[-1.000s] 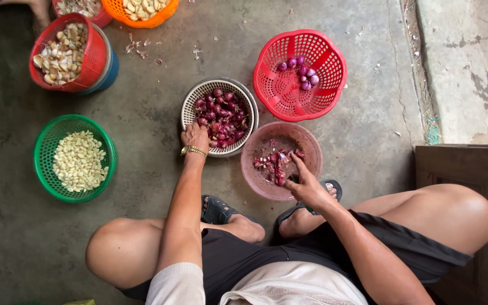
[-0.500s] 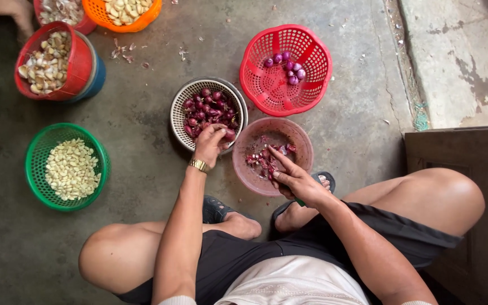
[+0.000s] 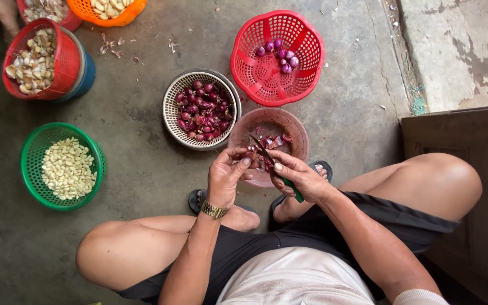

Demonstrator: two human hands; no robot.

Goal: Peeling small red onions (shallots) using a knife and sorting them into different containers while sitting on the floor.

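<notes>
My left hand (image 3: 227, 175), with a gold watch at the wrist, pinches a small red shallot (image 3: 253, 160) over the near rim of a pink bowl (image 3: 297, 127) of peelings. My right hand (image 3: 300, 176) grips a green-handled knife (image 3: 266, 155), whose blade points up and left onto that shallot. The two hands nearly touch. Left of the bowl stands a beige mesh basket (image 3: 170, 113) filled with unpeeled red shallots (image 3: 203, 110). Behind it, a red basket (image 3: 306, 62) holds several peeled purple shallots (image 3: 279, 53).
On the concrete floor at left are a green basket (image 3: 29, 164) of peeled garlic cloves, a red basket (image 3: 66, 62) of garlic set in a blue tub, and an orange basket (image 3: 108, 20). My bare knees and sandalled feet flank the bowl. A dark wooden panel (image 3: 470, 186) stands right.
My left hand left the beige basket with a shallot and came back over the pink bowl. My right hand brought the knife to it. The view shifted slightly.
</notes>
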